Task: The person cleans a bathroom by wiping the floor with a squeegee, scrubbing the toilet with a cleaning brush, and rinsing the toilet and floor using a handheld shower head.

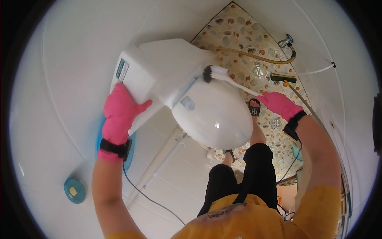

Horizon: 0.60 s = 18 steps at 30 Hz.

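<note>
My right hand [280, 105], in a pink glove, is closed around the handle end of a white toilet brush [238, 84]. The brush's dark bristles [207, 74] are at the back edge of the toilet, beside the lid hinge. Below it the white toilet lid [219, 115] is down, with a bluish sticker near the hinge. My left hand [121, 113], also gloved in pink, lies on the side of the white cistern [139, 71] with fingers stretched and thumb apart. It holds nothing. A black strap is round each wrist.
A yellowish hose [254, 55] runs from a wall valve [285, 41] across the pebble-patterned floor [234, 28]. A floor squeegee [283, 77] lies to the right. Behind my left hand is a blue round object [100, 133]; a teal disc [75, 191] is at lower left.
</note>
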Motion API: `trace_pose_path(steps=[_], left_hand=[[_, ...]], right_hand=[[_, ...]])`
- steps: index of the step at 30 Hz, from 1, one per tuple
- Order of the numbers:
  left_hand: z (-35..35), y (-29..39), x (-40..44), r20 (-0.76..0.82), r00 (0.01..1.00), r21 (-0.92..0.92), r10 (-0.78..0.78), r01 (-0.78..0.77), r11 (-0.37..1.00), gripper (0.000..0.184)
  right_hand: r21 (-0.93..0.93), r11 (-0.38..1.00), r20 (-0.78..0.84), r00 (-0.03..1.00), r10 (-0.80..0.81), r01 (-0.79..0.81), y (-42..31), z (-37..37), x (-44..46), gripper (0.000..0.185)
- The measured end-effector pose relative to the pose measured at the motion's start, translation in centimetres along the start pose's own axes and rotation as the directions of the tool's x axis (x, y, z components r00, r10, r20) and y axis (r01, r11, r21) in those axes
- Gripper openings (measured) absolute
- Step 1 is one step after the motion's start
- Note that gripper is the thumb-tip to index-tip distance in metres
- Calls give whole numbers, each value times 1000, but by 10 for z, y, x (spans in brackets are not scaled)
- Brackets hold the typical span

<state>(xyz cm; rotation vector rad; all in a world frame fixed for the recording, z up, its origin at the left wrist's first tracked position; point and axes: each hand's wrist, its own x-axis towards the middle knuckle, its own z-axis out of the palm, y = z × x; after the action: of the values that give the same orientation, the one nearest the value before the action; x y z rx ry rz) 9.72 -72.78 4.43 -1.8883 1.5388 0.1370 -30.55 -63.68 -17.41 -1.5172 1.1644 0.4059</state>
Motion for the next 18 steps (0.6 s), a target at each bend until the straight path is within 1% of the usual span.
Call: trace_pose_path(steps=[1,3,4,6,7,8,9,10,11,12,13,14,15,16,18], left_hand=[[-1,0,-1,8,1000,-3,-20,20,1000,89],[-2,-1,1,25,999,13,-30,30,999,90],[-2,-3,1,32,997,4,-66,66,998,90],[2,-9,2,-15,999,25,50,-49,998,91],[3,-11,1,-9,1000,8,8,-8,1000,91],[2,-12,0,-3,1000,-35,24,-24,999,89],[2,-13,0,-2,999,-79,41,-41,996,87],[5,-17,0,0,1000,-98,2,-2,995,87],[9,-21,0,-56,997,-135,59,-66,989,83],[14,-25,0,-117,987,-168,112,-131,977,78],[16,-28,0,-96,989,-232,111,-131,964,79],[16,-31,1,-80,990,-298,112,-131,946,80],[19,-33,4,-67,990,-339,122,-137,931,79],[25,-35,5,-55,989,-384,134,-145,912,78],[44,-39,2,-267,951,-461,153,-266,847,76]], right_hand=[[-12,1000,12,1000,-14,14,4,4,-6,52],[-69,997,-65,998,22,-27,5,6,-12,44],[-94,996,-52,999,-3,-2,2,6,-15,44],[-132,986,-209,969,-128,101,-9,4,-20,39],[-198,966,-193,959,-206,168,-16,0,-19,44],[-229,954,-175,955,-237,195,-26,-5,-20,44],[-224,938,-169,938,-304,264,-38,-11,-23,47],[-217,918,-161,916,-368,330,-49,-15,-26,51],[-199,880,-171,869,-464,431,-34,-6,-20,59],[-228,864,-147,862,-486,449,-46,-13,-29,59],[227,953,-20,980,-198,198,-64,-25,-44,59],[574,802,221,974,47,-168,-78,-32,-57,59],[572,801,218,974,58,-176,-87,-30,-64,56],[532,829,219,974,58,-169,-96,-28,-72,56],[447,871,124,978,168,-206,-117,-27,-87,53]])
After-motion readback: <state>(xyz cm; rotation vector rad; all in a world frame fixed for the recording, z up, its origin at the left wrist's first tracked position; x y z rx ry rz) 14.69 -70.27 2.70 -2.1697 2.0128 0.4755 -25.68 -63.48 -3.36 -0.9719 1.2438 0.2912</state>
